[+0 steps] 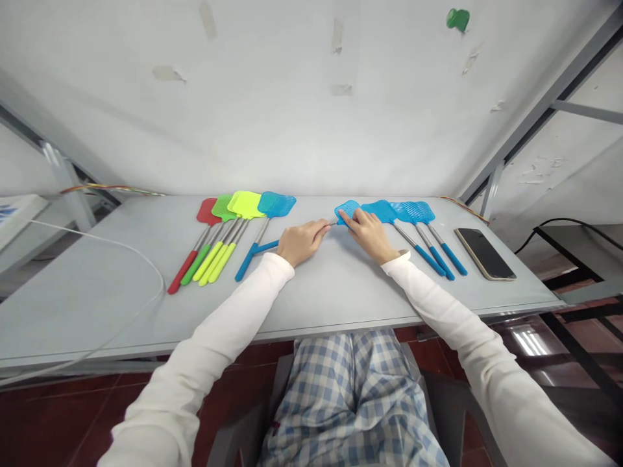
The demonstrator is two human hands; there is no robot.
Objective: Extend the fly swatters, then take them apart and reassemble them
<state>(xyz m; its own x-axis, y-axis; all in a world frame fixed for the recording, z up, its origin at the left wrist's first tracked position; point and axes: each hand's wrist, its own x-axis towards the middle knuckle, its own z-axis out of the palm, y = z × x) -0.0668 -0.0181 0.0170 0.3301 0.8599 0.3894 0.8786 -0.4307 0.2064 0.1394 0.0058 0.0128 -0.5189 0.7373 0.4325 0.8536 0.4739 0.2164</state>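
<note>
Holding blue fly swatter [346, 207]: left hand [300, 242] wrapped round shaft [333, 224], right hand [370, 235] pinching head. Probably light, head bendy, shaft stiff; handle [267, 246] best grip.

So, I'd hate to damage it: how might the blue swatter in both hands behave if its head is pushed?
The blue swatter would probably flex at its thin mesh head. Its slim, metallic shaft, mostly hidden by the left hand, is likely stiffer. The slender build suggests it's light.

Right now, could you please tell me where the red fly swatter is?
In the head view, the red fly swatter lies on the left of the grey table, left of the green fly swatter.
</note>
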